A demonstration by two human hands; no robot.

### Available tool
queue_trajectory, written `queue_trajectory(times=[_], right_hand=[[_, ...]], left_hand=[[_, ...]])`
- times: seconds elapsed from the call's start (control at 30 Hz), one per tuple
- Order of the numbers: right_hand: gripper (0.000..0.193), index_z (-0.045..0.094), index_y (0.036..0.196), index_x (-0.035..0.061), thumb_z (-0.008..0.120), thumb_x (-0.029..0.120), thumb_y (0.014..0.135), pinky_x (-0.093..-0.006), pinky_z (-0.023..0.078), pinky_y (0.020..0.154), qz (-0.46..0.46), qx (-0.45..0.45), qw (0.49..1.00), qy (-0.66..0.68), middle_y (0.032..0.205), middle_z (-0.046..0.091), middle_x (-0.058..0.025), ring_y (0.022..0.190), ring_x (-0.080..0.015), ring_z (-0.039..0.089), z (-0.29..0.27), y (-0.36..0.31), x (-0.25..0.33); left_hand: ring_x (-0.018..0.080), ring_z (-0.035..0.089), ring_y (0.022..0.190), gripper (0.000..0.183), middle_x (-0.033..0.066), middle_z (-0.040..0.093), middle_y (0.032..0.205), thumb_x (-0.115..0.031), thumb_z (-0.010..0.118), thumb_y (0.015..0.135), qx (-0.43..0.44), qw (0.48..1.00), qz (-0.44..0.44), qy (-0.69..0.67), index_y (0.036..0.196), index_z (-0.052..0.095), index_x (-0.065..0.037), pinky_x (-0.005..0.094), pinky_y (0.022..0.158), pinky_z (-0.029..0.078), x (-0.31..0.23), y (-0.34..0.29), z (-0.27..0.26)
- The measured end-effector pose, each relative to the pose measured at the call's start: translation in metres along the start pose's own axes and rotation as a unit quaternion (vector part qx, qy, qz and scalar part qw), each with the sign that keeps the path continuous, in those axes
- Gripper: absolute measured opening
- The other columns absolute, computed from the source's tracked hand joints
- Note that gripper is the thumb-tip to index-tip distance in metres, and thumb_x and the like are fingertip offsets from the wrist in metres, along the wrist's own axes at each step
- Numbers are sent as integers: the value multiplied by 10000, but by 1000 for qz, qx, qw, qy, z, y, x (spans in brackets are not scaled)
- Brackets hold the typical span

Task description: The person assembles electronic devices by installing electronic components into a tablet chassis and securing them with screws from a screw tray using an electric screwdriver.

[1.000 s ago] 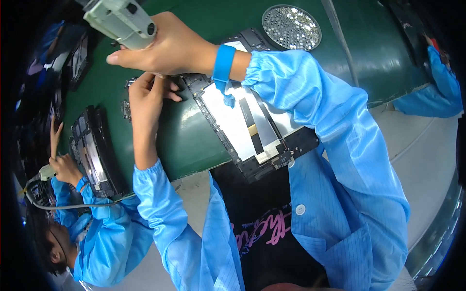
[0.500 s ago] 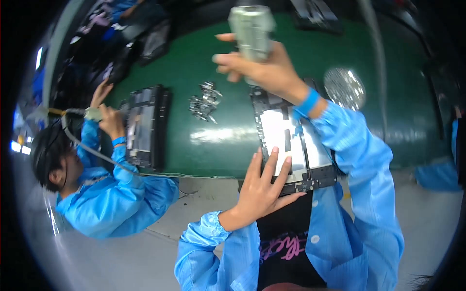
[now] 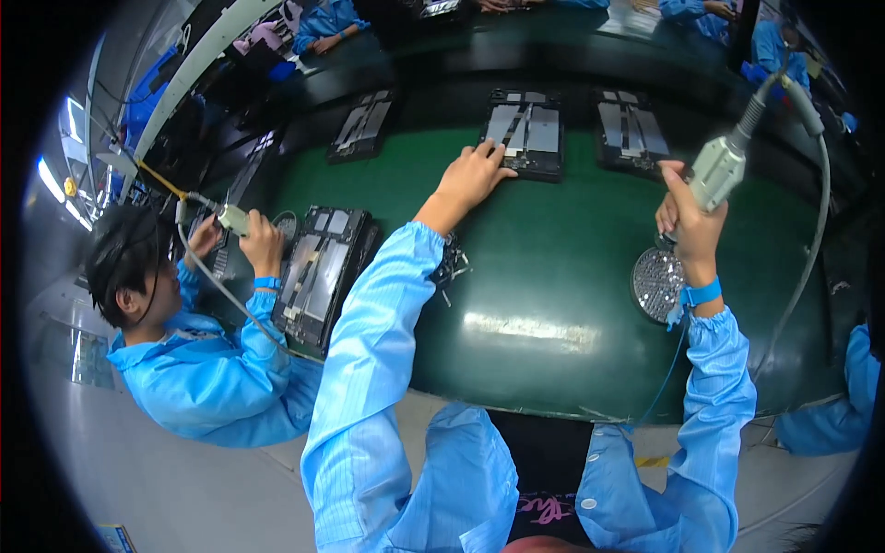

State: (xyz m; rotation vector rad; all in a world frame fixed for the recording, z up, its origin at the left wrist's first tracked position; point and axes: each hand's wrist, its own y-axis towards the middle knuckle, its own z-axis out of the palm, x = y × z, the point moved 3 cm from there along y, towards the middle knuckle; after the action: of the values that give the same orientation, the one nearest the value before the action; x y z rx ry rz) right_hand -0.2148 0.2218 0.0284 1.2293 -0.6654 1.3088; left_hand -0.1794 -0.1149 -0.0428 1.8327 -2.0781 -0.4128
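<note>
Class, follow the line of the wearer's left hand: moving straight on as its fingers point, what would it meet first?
The left hand would first meet the middle opened flat device; its fingertips appear to rest on that near-left corner, though exact contact is hard to judge.

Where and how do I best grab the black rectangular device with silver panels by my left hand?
Probably by its black near edge, coming from your side: the device lies flat, that edge faces you, and your left hand rests at its left corner.
</note>
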Motion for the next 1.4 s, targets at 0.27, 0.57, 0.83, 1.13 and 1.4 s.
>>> queue_trajectory(times=[0.27,0.57,0.83,1.13,1.4], right_hand=[[204,649,1087,-39,584,85,938,-260,344,408,16,-126,992,-4,528,398,28,398,-75,375,-91,12,-3],[225,602,1150,-55,561,66,965,-250,357,417,15,-51,998,-24,545,394,23,403,-70,366,-75,-7,-6],[209,562,1139,-58,526,59,970,-250,366,420,18,-1,999,-48,544,386,16,406,-76,368,-67,-25,-4],[209,553,1147,-52,524,63,975,-243,348,401,11,-21,997,-68,525,367,11,392,-81,339,-94,-18,-12],[213,557,1158,-42,509,80,990,-230,325,413,2,-21,996,-83,515,354,23,395,-66,311,-108,-10,-11]], left_hand=[[392,575,1075,531,177,598,1235,-464,690,856,22,999,-31,-19,1166,673,-33,443,933,489,21,51,32],[441,605,993,730,303,586,1077,-571,676,844,3,940,-227,-253,1092,559,105,479,865,510,-106,131,43],[398,539,1212,1008,246,518,1315,-543,837,687,222,796,-436,-356,1359,425,86,450,984,478,-126,178,69],[494,636,954,485,367,637,971,-252,689,864,-43,780,-339,-525,1052,478,143,497,869,522,-119,163,36],[366,682,950,538,258,670,1036,-272,593,980,-52,727,-310,-610,1348,406,73,430,823,529,-108,-39,-90]])
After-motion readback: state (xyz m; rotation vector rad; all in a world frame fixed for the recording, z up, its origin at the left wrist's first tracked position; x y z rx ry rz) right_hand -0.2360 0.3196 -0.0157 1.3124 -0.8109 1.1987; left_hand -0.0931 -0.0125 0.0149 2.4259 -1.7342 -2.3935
